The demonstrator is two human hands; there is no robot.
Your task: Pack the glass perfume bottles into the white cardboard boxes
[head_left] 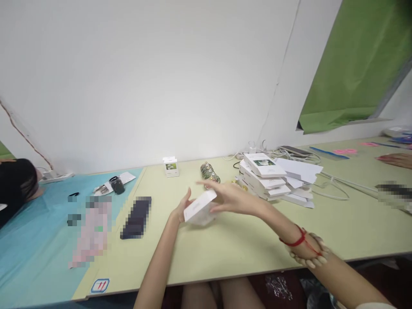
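A white cardboard box (201, 208) is tilted above the table in front of me, slightly blurred by motion. Its left end rests in my left hand (184, 207), whose fingers are partly hidden behind it. My right hand (233, 198) is at the box's right end, fingers over the top corner and thumb lower down, closed round that edge. Just beyond lies a clear-wrapped roll of shiny round tins or lids (210, 172). To the right is an uneven stack of flat white boxes (264, 176), the top one with a dark green picture.
A small upright white box (170, 167) stands near the wall. Left are a dark blurred-out rectangle (137, 217), a pink pixelated item (95, 231) and a dark jar (116, 185). Cables (334, 189) run behind the stack. Another person's hand (395, 160) rests far right; someone dark-clothed is at far left.
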